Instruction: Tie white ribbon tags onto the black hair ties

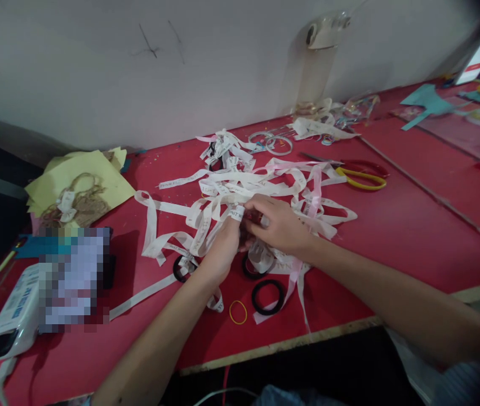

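Observation:
My left hand is closed on a white ribbon with dark printed lettering, which passes over its thumb side. Close against it, my right hand has its thumb and fingers pinched at the same ribbon; the fingertips are partly hidden. Around both hands lies a tangled heap of printed white ribbon, with a pink ribbon among it. Just below the hands are a black hair tie and a yellow rubber band. Another black hair tie sits beside my left wrist with ribbon on it.
Scissors with yellow and red handles lie right of the heap. At left are yellow paper sheets with a twine bundle, a white power bank and a blurred-out object. Clear rings lie near the wall.

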The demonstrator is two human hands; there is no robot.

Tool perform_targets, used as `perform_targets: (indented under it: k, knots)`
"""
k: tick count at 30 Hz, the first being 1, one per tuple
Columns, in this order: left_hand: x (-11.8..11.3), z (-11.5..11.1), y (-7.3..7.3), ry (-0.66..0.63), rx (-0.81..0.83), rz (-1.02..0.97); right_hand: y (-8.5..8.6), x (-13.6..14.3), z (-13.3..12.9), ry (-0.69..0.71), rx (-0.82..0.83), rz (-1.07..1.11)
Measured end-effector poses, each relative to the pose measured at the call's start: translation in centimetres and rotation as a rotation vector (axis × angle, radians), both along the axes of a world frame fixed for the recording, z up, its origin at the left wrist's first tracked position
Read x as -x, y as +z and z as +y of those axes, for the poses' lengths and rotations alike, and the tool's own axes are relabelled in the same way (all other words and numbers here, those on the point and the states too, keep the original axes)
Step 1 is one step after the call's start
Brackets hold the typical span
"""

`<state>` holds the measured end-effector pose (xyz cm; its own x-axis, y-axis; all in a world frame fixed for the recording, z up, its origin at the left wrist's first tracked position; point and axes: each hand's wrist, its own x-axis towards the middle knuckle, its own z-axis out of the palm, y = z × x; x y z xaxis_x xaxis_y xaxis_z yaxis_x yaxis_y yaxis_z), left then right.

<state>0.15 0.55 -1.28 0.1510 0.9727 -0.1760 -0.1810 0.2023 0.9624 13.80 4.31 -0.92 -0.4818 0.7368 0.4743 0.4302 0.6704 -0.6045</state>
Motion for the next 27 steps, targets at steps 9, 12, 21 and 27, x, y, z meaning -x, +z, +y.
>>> perform_targets:
  k: [9,12,21,27]
  knots:
    - [0.01,0.05,0.16,-0.006,0.024,0.032,-0.13,-0.05,0.17,0.011,0.009,-0.015]
    - [-0.04,-0.03,0.28,0.005,0.039,0.044,-0.13,-0.09,0.20,0.027,0.011,-0.005]
    - [-0.21,0.02,0.34,0.020,0.056,0.055,-0.04,-0.21,0.17,0.031,0.015,-0.011]
    - [-0.05,0.04,0.21,-0.011,0.019,0.073,0.10,-0.20,0.17,0.032,0.028,-0.016]
